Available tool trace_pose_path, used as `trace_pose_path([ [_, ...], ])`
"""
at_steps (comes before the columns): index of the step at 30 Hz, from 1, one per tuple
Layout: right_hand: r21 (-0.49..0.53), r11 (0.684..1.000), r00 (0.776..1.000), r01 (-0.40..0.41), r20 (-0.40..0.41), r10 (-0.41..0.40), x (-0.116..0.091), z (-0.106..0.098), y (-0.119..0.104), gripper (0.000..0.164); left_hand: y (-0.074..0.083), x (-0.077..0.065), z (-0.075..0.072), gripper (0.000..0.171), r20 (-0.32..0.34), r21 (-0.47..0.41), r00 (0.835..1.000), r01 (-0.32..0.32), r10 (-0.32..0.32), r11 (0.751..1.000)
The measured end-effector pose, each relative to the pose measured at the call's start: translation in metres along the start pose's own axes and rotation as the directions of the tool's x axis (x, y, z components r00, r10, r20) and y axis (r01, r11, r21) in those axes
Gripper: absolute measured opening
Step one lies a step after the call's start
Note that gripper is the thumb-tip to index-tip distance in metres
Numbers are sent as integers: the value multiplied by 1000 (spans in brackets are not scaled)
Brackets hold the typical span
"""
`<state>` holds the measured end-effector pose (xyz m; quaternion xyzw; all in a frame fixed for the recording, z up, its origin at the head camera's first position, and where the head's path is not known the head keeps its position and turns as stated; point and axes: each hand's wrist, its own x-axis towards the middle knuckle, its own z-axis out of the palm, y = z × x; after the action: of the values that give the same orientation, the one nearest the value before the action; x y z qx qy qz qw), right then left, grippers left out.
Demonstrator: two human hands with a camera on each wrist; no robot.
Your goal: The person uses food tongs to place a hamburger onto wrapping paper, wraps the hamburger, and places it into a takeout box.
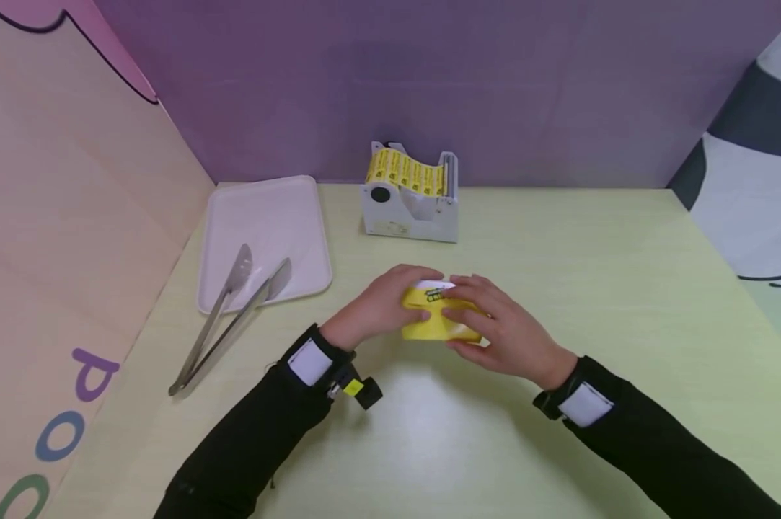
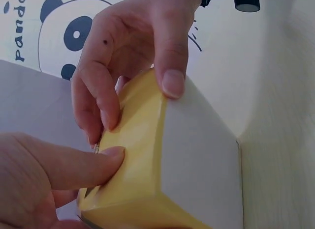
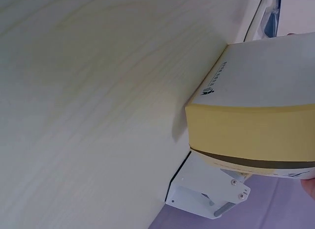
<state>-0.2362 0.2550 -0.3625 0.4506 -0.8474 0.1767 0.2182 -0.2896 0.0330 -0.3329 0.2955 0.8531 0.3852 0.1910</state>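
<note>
A small yellow and white cardboard box is held between both hands over the middle of the table. My left hand grips its left end, and in the left wrist view the thumb presses on the yellow face. My right hand holds the other end with spread, bent fingers on the upper side and its thumb at the near lower edge. Dark print shows on the white part of the top in the head view. In the right wrist view, a narrow dark gap runs along one yellow edge of the box.
A label dispenser with a roll of yellow labels stands at the back of the table. To the left lies a white tray, with metal tongs resting across its front edge. A purple panel borders the back.
</note>
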Motion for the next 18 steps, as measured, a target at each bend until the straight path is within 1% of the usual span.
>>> trace_pose_path([
  [5, -1, 1000, 1000, 9, -13, -9, 1, 0, 1, 43, 0, 1, -1, 53, -5, -7, 1000, -7, 7, 1000],
  [8, -19, 1000, 1000, 18, -16, -19, 2, 0, 2, 46, -2, 1, -1, 53, -2, -21, 1000, -11, 11, 1000],
  [12, -44, 999, 1000, 20, -9, -20, 4, -2, 1, 48, -5, -1, -1, 55, -5, -16, 999, -36, 36, 999],
  [15, -45, 999, 1000, 24, -8, -25, 4, -2, 1, 47, -10, -3, -1, 57, 0, 16, 996, -84, 84, 996],
  [18, -41, 999, 1000, 28, -12, -28, 3, -2, 1, 43, -16, -4, 0, 64, 4, 94, 988, -152, 152, 984],
])
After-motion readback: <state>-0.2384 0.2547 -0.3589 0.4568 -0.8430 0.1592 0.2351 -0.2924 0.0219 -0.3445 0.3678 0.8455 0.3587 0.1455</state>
